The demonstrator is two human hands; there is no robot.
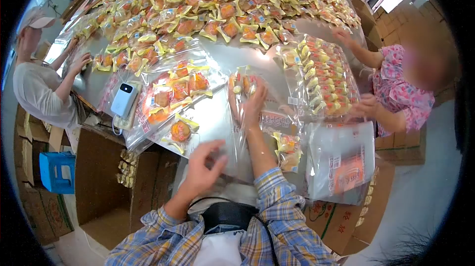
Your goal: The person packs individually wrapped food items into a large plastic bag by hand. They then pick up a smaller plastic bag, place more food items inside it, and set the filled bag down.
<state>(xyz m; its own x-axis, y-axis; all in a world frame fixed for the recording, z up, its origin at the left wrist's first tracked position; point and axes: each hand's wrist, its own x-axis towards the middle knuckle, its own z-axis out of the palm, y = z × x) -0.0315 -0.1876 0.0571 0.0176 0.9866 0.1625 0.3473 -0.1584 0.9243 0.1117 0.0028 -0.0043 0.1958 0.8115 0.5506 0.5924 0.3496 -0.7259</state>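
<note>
My right hand (255,101) reaches into a large clear plastic bag (238,135) on the metal table. Its fingers close around small wrapped pastries (238,88) at the far end of the bag; they partly hide them. Near the table's front edge, my left hand (205,164) is raised, with thumb and fingers apart and nothing in them. A single wrapped pastry (180,131) lies just beyond it. Beside my right forearm are more wrapped pastries (288,151). Several others (180,88) rest on printed clear bags to the left.
A big heap of wrapped pastries (198,11) covers the table's far side. At right are a filled bag (321,75) and a stack of flat bags (339,159). A power bank (123,100) lies left. Co-workers stand at both sides; cardboard boxes (104,182) and a blue stool (57,172) are below.
</note>
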